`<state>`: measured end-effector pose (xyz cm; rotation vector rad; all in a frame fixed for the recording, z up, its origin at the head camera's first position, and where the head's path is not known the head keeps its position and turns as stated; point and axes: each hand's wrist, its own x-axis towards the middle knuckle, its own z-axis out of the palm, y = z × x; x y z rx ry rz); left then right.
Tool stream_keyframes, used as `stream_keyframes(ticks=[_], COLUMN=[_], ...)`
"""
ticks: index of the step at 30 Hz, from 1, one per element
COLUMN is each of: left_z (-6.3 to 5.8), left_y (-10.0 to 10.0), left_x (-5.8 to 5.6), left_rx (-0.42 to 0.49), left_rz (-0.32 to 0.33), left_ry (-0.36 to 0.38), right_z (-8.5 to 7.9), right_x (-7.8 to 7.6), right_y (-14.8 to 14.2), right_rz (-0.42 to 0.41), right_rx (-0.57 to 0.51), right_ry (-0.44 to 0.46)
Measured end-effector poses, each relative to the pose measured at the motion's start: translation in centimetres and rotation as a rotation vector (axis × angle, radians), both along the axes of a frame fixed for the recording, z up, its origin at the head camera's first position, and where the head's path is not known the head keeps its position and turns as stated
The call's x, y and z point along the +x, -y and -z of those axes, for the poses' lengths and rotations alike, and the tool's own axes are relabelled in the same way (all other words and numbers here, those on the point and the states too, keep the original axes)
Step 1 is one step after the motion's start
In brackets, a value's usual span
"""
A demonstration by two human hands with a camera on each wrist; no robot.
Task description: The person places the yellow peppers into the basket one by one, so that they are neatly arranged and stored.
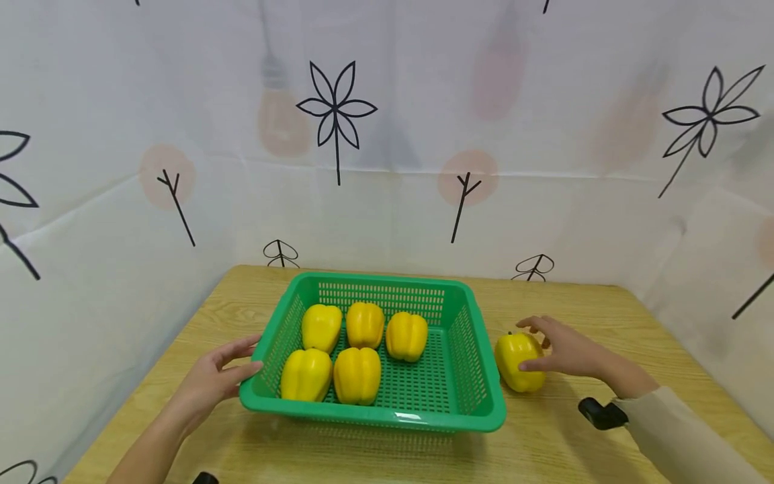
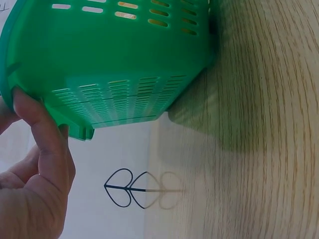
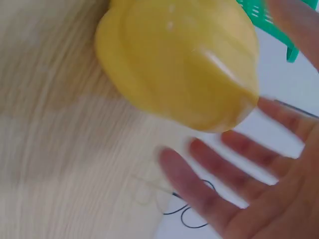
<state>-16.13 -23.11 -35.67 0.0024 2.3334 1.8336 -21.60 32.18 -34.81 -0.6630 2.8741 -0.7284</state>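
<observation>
A green plastic basket [image 1: 417, 420] stands on the table with several yellow bell peppers [image 1: 357, 376] inside, mostly toward its left. My left hand [image 1: 211, 380] is at the basket's left end and holds the rim, thumb on top; the left wrist view shows bent fingers [image 2: 47, 134] against the rim. Outside the basket, on the right, one more yellow bell pepper [image 1: 519, 361] sits on the table, stem up. Around it is my right hand [image 1: 565, 349], thumb in front and the other fingers behind. In the right wrist view these fingers [image 3: 199, 184] are spread and loosely extended beside the pepper [image 3: 179, 59].
The wooden table [image 1: 605, 323] reaches back to a white cloth [image 1: 393, 208] printed with plants, which hangs behind and at both sides. Within the basket, the perforated floor [image 1: 423, 383] shows at the right. A black wrist device [image 1: 603, 413] is at the right sleeve.
</observation>
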Motion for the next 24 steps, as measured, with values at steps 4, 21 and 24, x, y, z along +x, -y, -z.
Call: stream_keyframes(ticks=[4, 21, 24], left_z=[0.1, 0.0, 0.0], left_y=[0.0, -0.1, -0.1], left_x=[0.1, 0.3, 0.3], left_rx=[-0.004, 0.019, 0.023], left_rz=[0.001, 0.005, 0.006], left_ry=[-0.006, -0.012, -0.012], right_z=[0.6, 2.8, 2.6], right_x=[0.9, 1.5, 1.6], right_y=[-0.5, -0.3, -0.3], right_rz=[-0.092, -0.165, -0.149], right_rx=[-0.003, 0.045, 0.043], right_ry=[-0.078, -0.389, -0.377])
